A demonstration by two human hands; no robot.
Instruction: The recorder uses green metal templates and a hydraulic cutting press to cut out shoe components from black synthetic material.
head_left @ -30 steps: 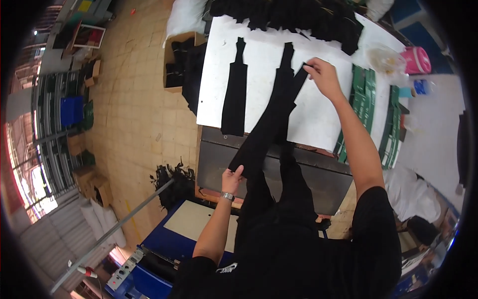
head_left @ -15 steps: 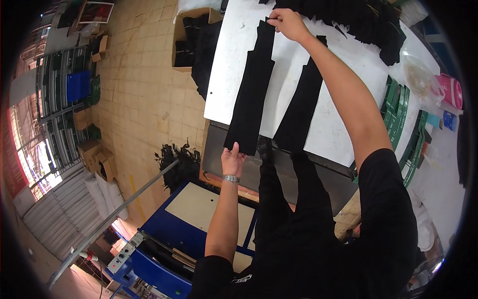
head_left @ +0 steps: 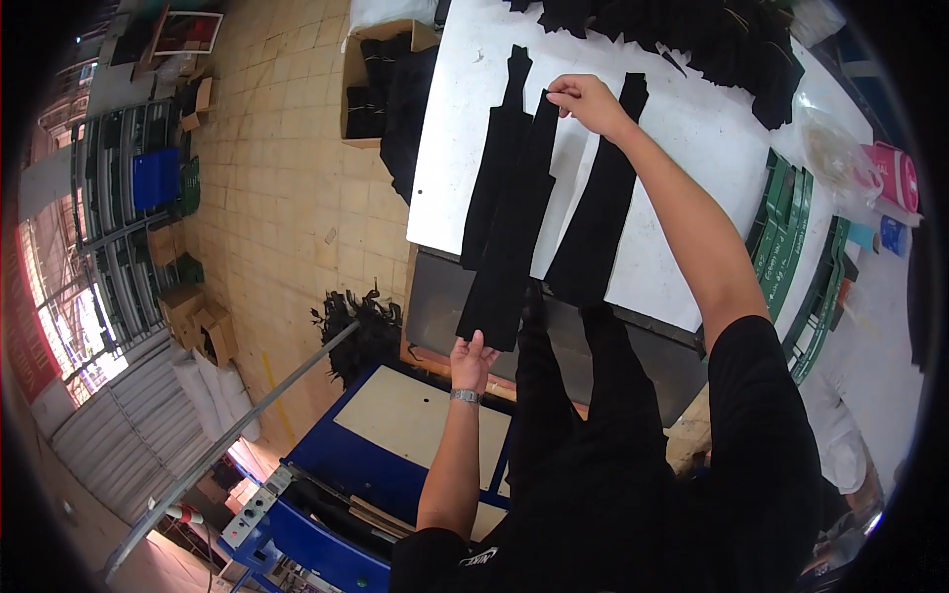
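A long black fabric panel (head_left: 517, 232) is stretched lengthwise between my two hands. My left hand (head_left: 473, 363) pinches its near end, thumb on top, just past the table's near edge. At the far end, my right hand (head_left: 587, 104) grips a narrow corner between thumb and fingertips. Partly under this panel, to its left, lies another black fabric piece (head_left: 492, 148) with a stepped outline. To the right, a separate black fabric piece (head_left: 600, 212) rests on the white table (head_left: 447, 148).
Black fabric pieces (head_left: 682, 35) are heaped along the table's far edge. An open cardboard box (head_left: 420, 44) with dark cloth stands left of the table. Green crates (head_left: 776, 227) lie at the right. A blue machine (head_left: 326, 539) and a metal pole (head_left: 247, 405) are at the lower left.
Both hands have drawn the held panel toward me, baring a second black piece at its left. The right hand has come down from the table's far side.
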